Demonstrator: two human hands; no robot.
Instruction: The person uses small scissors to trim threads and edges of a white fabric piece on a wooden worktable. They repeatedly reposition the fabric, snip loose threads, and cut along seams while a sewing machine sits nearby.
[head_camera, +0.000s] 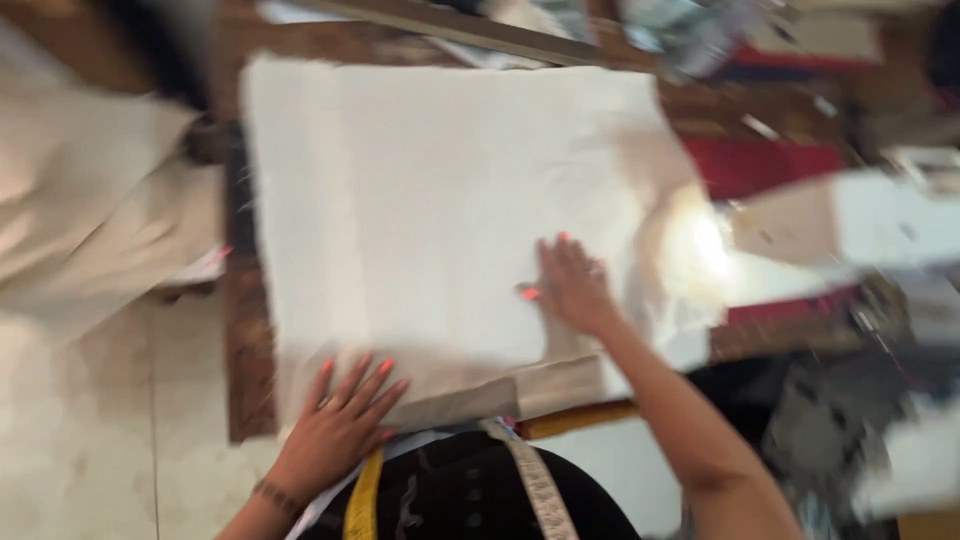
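Both hands spread flat, left hand (340, 420) & right hand (572, 288), press large cream woven cloth sheet (440, 210) on dark wooden worktop (245, 350); best smoothed w/ even outward strokes.

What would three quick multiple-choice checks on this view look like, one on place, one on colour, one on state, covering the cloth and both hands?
1. Where does the left hand rest?
A. On the near edge of the cloth
B. On the floor
C. On the red fabric

2. What colour is the big cloth on the table?
A. Blue
B. Off-white
C. Black

3. How is the right hand placed?
A. Closed in a fist above the cloth
B. Pinching a pair of scissors
C. Flat, fingers spread, pressing on the cloth

Answers:
1. A, its fingers lie over the cloth's near edge.
2. B, the spread cloth is pale cream all over.
3. C, the palm is down with fingers splayed and nothing in it.
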